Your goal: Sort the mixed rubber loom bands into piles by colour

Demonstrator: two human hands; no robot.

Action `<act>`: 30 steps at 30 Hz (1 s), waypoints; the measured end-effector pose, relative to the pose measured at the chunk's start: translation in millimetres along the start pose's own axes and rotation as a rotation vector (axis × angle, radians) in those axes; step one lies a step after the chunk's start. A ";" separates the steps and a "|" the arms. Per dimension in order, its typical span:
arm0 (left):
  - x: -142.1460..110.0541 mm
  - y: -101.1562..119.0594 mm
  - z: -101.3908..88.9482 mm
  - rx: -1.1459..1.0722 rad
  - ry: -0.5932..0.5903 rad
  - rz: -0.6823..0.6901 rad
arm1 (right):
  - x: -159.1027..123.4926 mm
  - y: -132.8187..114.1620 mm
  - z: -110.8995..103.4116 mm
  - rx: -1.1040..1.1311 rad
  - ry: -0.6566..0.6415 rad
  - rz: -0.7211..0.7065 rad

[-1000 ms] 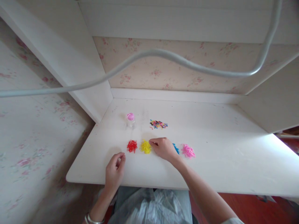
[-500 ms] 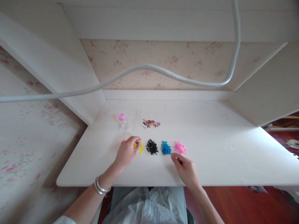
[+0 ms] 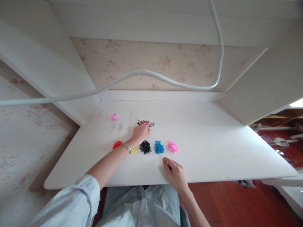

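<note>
My left hand (image 3: 141, 131) reaches over the table, its fingertips down at the near edge of a small mixed pile of coloured rubber bands (image 3: 148, 123). Its fingers look curled together; what they pinch is hidden. Below that arm sit red bands (image 3: 117, 144) and yellow bands (image 3: 134, 150), both partly covered by the wrist and forearm. Heaps of black bands (image 3: 145, 147), blue bands (image 3: 158, 147) and pink bands (image 3: 172, 147) continue the row rightward. My right hand (image 3: 175, 174) rests near the front edge below the blue and pink heaps, thumb and fingers closed, with contents too small to see.
A clear container with a pink top (image 3: 114, 117) lies at the back left of the white table (image 3: 213, 148). A pale cable (image 3: 144, 72) crosses the view above it. White panels border both sides, and floral wallpaper (image 3: 142, 60) covers the back.
My left hand has moved from the front left, past the yellow heap, up to the mixed pile. My right hand has withdrawn from beside the yellow heap to the front edge. The view has shifted right.
</note>
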State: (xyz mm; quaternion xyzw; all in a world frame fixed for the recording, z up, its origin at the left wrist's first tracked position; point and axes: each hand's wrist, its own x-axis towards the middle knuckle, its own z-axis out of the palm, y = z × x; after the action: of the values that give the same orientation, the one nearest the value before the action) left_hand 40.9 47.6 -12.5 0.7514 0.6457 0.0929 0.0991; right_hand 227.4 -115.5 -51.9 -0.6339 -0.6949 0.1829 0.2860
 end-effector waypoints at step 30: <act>-121.6 -57.3 -24.8 0.037 0.108 0.009 | -1.5 4.9 5.6 -0.104 0.002 -0.086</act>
State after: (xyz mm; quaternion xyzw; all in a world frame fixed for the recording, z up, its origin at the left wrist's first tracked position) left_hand -38.4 -63.5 -5.5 0.7498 0.6484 0.1219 0.0500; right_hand 227.7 -115.8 -59.6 -0.6175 -0.7299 0.1335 0.2610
